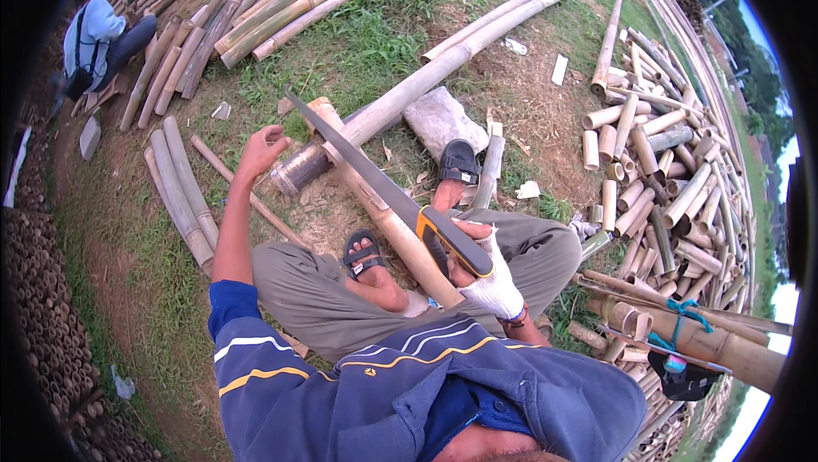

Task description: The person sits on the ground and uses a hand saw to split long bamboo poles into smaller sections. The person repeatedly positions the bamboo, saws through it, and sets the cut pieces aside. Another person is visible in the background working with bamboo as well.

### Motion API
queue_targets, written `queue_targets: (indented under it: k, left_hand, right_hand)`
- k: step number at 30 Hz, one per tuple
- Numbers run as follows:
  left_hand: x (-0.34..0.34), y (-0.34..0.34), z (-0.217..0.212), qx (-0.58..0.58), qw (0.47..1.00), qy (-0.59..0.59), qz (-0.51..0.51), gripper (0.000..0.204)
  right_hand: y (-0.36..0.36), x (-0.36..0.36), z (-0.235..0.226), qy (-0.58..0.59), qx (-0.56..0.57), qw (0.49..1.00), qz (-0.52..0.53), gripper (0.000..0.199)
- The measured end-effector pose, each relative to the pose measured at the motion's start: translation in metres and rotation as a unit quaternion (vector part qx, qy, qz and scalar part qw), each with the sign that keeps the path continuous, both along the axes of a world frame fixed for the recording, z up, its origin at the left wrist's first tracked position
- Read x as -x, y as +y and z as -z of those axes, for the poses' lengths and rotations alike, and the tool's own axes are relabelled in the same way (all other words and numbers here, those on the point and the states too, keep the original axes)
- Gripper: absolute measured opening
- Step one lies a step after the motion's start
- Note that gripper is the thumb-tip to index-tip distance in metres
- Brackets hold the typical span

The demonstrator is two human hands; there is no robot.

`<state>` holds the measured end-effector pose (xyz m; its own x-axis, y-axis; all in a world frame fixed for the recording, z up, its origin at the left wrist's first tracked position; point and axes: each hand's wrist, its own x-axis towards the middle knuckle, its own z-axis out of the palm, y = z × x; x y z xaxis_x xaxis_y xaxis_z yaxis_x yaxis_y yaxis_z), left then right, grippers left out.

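The right hand [494, 281] held the saw [390, 187], fingers closed round its handle [464, 247], blade over the bamboo pole [392, 228] between the sandals [364, 255]. Sawing seemed in hand; the next stroke likely needed the empty left hand [262, 151], fingers loosely curled, as brace. A long pole [413, 94] and a stone [436, 119] crowded the blade.

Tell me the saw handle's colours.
Dark grey to black with yellow-orange edging; the saw handle shows best in the head view, the only one here.
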<state>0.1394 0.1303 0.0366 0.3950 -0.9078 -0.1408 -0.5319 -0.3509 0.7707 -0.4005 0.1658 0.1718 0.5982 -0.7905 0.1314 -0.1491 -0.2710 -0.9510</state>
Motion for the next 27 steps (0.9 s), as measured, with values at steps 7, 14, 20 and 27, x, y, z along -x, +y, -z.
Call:
queue_targets:
  k: [7,14,20,27]
  left_hand:
    - [0.111,-0.048,0.047,-0.039,0.973,-0.201,0.105,0.100]
    - [0.107,-0.042,0.030,-0.033,0.974,-0.188,0.123,0.079]
    - [0.069,-0.033,-0.001,-0.014,0.986,-0.063,0.151,0.084]
    - [0.039,-0.001,-0.018,-0.103,0.982,0.041,0.151,0.086]
  right_hand:
    - [-0.020,0.032,-0.006,-0.078,-0.092,0.976,0.183,0.068]
    - [-0.012,0.032,0.005,-0.185,-0.107,0.944,0.251,0.063]
    - [-0.001,0.035,0.011,-0.164,-0.121,0.940,0.273,0.059]
    - [-0.005,0.038,-0.002,-0.163,-0.129,0.938,0.277,0.049]
